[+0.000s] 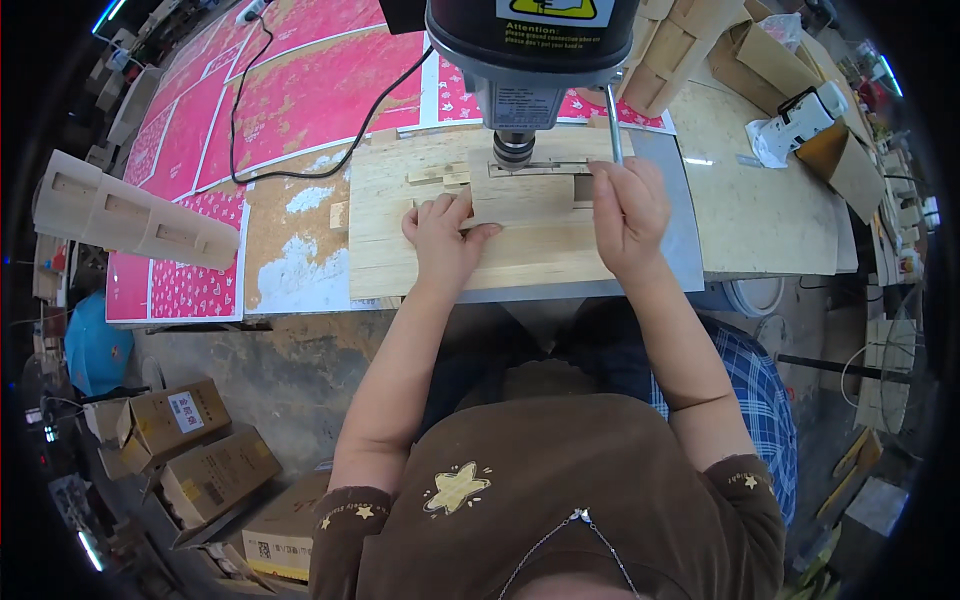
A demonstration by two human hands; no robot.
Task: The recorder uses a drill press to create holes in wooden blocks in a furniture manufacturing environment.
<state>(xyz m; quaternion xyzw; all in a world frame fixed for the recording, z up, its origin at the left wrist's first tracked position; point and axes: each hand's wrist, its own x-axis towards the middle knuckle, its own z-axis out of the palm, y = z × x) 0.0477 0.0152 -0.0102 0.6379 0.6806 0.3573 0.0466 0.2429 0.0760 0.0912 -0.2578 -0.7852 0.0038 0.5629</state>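
A bench drill press [530, 50] stands over the table, its chuck [513, 150] low above a pale wooden block [525, 200]. The block lies on a light wooden base board [400, 270] with small wood strips [440, 175] fixed beside it. My left hand [443, 235] is at the block's left end, fingers curled at its edge and thumb along its front side. My right hand [632, 210] is closed around the lower end of the press's metal feed lever [613, 125], right of the block. The drill tip cannot be made out.
Stacks of pale wooden pieces stand at the left [140, 210] and back right. A black cable [290, 178] curves over the pink patterned table cover [320, 85]. Open cardboard boxes [770, 65] and a white device [800, 120] sit at the right. More cartons [220, 475] lie on the floor.
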